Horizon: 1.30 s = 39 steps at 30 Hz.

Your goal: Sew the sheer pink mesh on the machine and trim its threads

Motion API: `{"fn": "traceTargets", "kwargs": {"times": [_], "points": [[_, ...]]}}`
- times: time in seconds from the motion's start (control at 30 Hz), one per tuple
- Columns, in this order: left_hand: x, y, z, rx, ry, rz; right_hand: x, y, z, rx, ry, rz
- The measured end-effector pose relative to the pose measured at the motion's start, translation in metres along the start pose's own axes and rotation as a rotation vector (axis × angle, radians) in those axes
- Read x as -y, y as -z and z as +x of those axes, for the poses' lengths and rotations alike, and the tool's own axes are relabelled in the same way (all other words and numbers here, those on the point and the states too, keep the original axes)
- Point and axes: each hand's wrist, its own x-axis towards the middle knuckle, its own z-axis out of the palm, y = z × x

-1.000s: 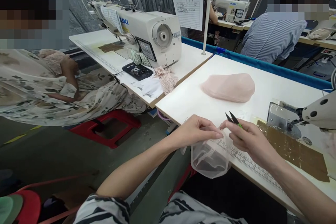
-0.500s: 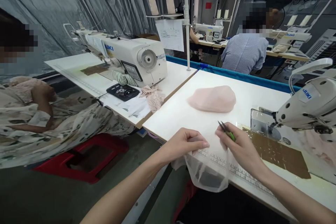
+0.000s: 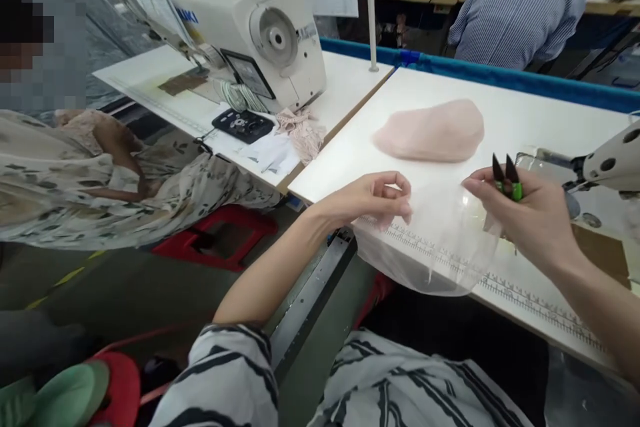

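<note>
A sheer whitish piece of fabric spreads between my two hands and hangs over the table's front edge, with the printed ruler showing through it. My left hand has its fingers curled in a pinch at the fabric's left side. Thread snips with black blades and a green handle lie in my right hand, blades pointing up. The right thumb and forefinger also pinch the fabric's right side. Beyond the hands, a stack of pale pink fabric pieces rests on the white table.
A sewing machine head stands at the right, by a brown plate. Another sewing machine is on the left table, near a black control pad and pink lace. A person sits at left above a red stool.
My hands have moved farther apart, stretching the sheer fabric wider. The snips now point upright with both blades spread. The view has tilted down.
</note>
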Motion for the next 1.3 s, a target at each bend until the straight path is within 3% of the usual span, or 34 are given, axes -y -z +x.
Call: {"fn": "traceTargets", "kwargs": {"times": [0.33, 0.57, 0.93, 1.03, 1.3], "points": [[0.000, -0.001, -0.003, -0.052, 0.026, 0.046, -0.007, -0.001, 0.003, 0.014, -0.158, 0.053], [-0.006, -0.006, -0.005, -0.050, 0.015, 0.057, -0.007, 0.002, 0.000, 0.033, -0.176, 0.035], [-0.009, -0.008, -0.006, -0.090, 0.075, 0.143, -0.009, -0.006, 0.004, 0.094, -0.143, 0.179], [-0.011, -0.009, -0.004, -0.054, 0.096, 0.177, -0.010, -0.008, 0.004, 0.133, -0.103, 0.199], [-0.005, -0.025, 0.012, 0.176, 0.170, 0.312, 0.001, -0.013, 0.005, 0.192, -0.067, 0.261]]}}
